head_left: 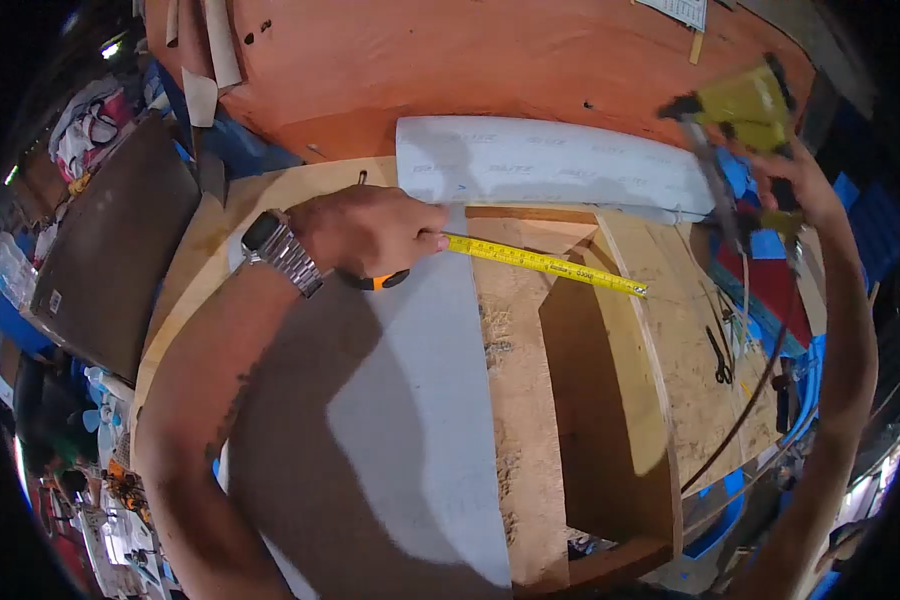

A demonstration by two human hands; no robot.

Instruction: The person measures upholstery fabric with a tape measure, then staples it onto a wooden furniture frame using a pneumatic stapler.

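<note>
My left hand (375, 230), with a metal-band watch on its wrist, is closed on a tape measure; its black-and-orange case (382, 282) shows below the palm. From the fingers the yellow blade (545, 262) runs right across the wooden frame (656, 385), its tip near the frame's right side. Light grey fabric (410, 400) lies under the left hand. My right hand (805, 185) is raised at the upper right, fingers wrapped around a yellow-green pneumatic staple gun (745, 105). The gun is slightly blurred, and a hose hangs below it.
A white printed roll (550, 160) lies along the back of the wooden table (705, 330). Black scissors (718, 355) rest on the right side. An orange covering (450, 70) rises behind. A dark brown panel (115, 250) leans at left. A dark hose (740, 425) crosses the right edge.
</note>
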